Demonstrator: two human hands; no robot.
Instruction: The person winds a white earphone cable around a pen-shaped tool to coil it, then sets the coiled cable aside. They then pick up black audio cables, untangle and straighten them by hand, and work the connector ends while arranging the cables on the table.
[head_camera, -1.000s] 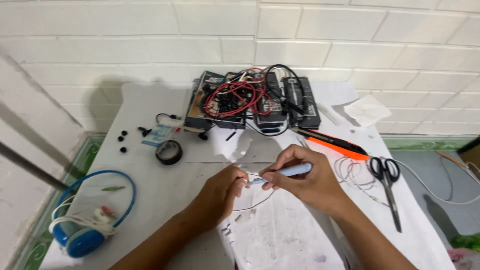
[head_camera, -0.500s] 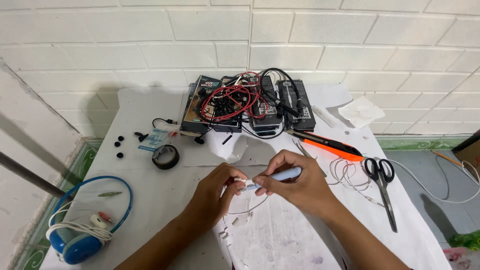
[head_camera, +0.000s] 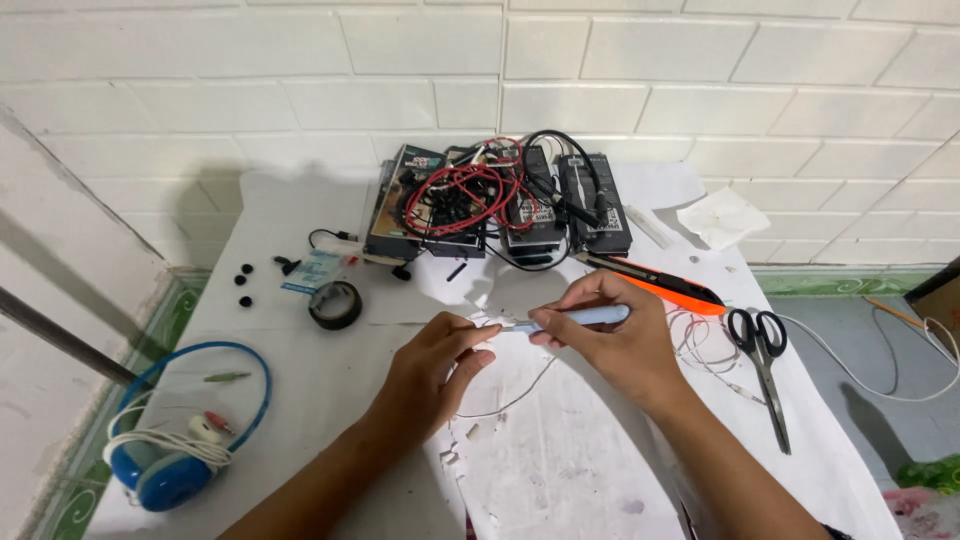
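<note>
The thin wire (head_camera: 520, 398) sits mid-table on the white paper sheet (head_camera: 570, 470), its upper end pinched between your left hand (head_camera: 432, 372) thumb and forefinger, w/ the rest curving down and loose. Your right hand (head_camera: 610, 345) has its fingers pressed around a pale blue pen-shaped tool (head_camera: 578, 319), tip meeting the wire end right at your left fingertips. Looks like you're mid-way working that wire end, prob. stripping or trimming it; next move would call for a steady left pinch and a light, controlled pull w/ the tool so the strand doesn't snap.

Outward: orange utility knife (head_camera: 655, 285) just behind your right hand, scissors (head_camera: 762, 350) to the right, black tape roll (head_camera: 335, 304) to the left, blue headphones (head_camera: 165, 455) at the near left corner, circuit boards w/ red wires (head_camera: 470, 200) at the back.

Hard to tell: the tool's tip and the wire end are hidden by your fingers, so can't say what the tool is exactly
</note>
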